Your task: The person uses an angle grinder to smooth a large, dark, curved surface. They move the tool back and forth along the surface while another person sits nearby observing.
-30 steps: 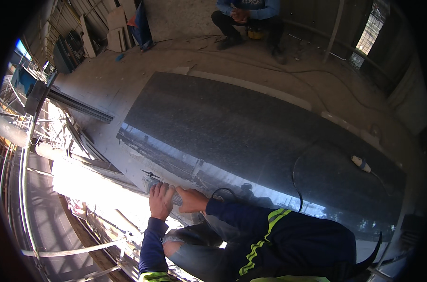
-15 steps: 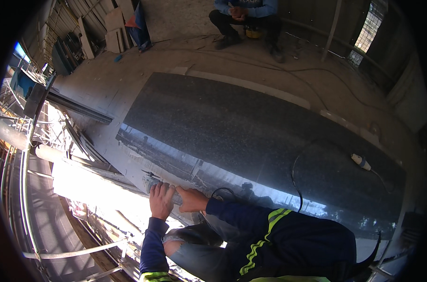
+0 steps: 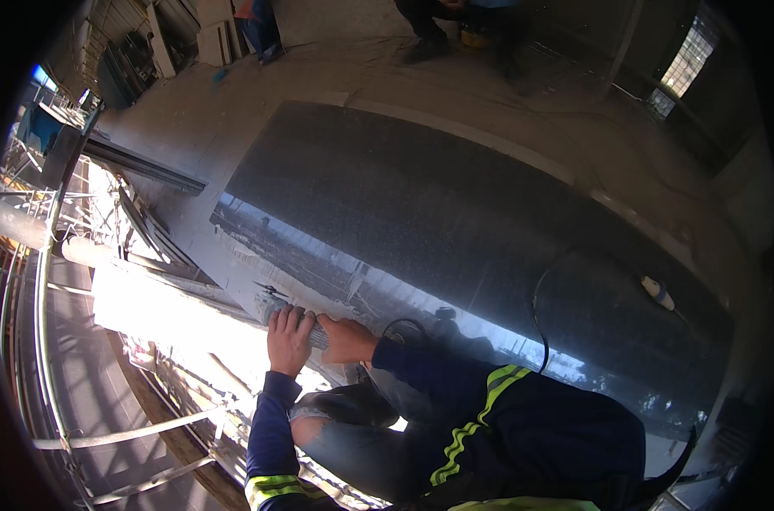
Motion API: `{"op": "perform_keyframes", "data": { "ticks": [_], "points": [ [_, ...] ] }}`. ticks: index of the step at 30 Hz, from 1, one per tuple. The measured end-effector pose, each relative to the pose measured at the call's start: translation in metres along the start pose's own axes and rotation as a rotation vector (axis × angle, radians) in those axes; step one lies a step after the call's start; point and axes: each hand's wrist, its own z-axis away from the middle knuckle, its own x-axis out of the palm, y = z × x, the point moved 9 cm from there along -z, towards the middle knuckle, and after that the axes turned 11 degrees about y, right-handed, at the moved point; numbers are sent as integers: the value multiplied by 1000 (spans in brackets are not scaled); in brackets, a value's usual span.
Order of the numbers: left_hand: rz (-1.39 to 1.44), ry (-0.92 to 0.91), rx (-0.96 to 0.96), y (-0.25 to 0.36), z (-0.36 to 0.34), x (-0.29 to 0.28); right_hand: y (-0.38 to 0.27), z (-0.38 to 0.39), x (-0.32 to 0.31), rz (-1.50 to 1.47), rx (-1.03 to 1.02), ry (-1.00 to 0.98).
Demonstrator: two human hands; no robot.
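Both hands are closed around a corded power tool, by its shape an angle grinder (image 3: pixel 274 307). My left hand (image 3: pixel 289 339) wraps over the front of its body, and my right hand (image 3: pixel 349 341) grips it farther back. Its head points up and left, at the near left edge of a large dark polished stone slab (image 3: pixel 421 204). Pale dust and scraped marks line that edge. My fingers cover most of the tool. A black cord (image 3: pixel 537 315) curves across the slab to a white plug connector (image 3: pixel 657 292) at the right.
Across the slab a person (image 3: pixel 438 21) sits on something yellow. Metal rails (image 3: pixel 144 166) lie at the left, beside scaffold tubes (image 3: pixel 42 315) and a bright drop with a lower level. Boards (image 3: pixel 212 43) lean on the back wall. Cables trail over the dusty floor.
My view has tilted down slightly, so the slab and the person sit higher in the picture. Both hands keep their hold on the grinder at nearly the same place. Haze thickens beyond the slab.
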Motion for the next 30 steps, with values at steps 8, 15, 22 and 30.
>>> {"op": "perform_keyframes", "data": {
  "ticks": [8,15,22,30],
  "points": [
    [-67,-21,-1,-7,-5,2,-1,-9,-6,-6,3,45],
    [-8,7,-41,-11,7,27,16,-13,3,-18,105,-27],
    [-16,53,-67,-18,-1,48,21,-27,-8,28,171,-16],
    [34,106,-149,-30,-6,68,34,-45,-5,54,222,-19]
  ]
}}
